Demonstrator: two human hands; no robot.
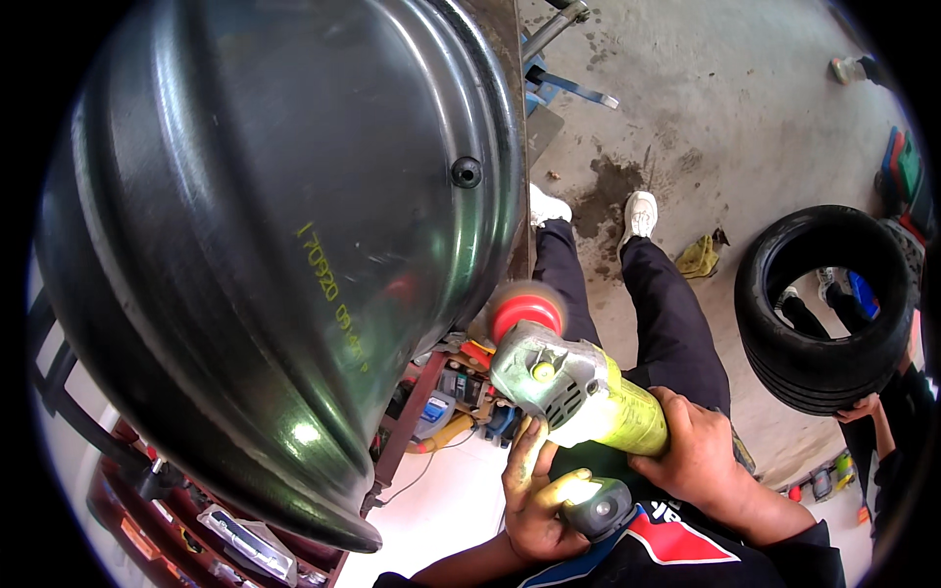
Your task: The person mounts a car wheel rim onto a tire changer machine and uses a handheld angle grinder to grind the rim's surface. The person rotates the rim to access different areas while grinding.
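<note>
My right hand (691, 451) is wrapped round the yellow-green body of a hand-held angle grinder (627, 412). Its red, round attachment (529, 314) looks blurred, as if spinning. This attachment sits close to the lower right edge of a large glossy black ridged, curved piece (265, 216); I cannot tell whether they touch. My left hand (544, 505) is closed round a small dark, round-ended lamp (600, 510) that glows at one side. One raised left finger lies against the grinder's head. A round black fitting (466, 172) sits on the black piece, with yellow marks lower down.
On the right a co-worker's hand (861, 407) holds a black tire (750, 323). Below the black piece stands a red cart (417, 392) with tools and bottles. A yellow cloth (698, 257) lies on the stained concrete floor (725, 127). A blue metal stand (569, 88) is at the top.
</note>
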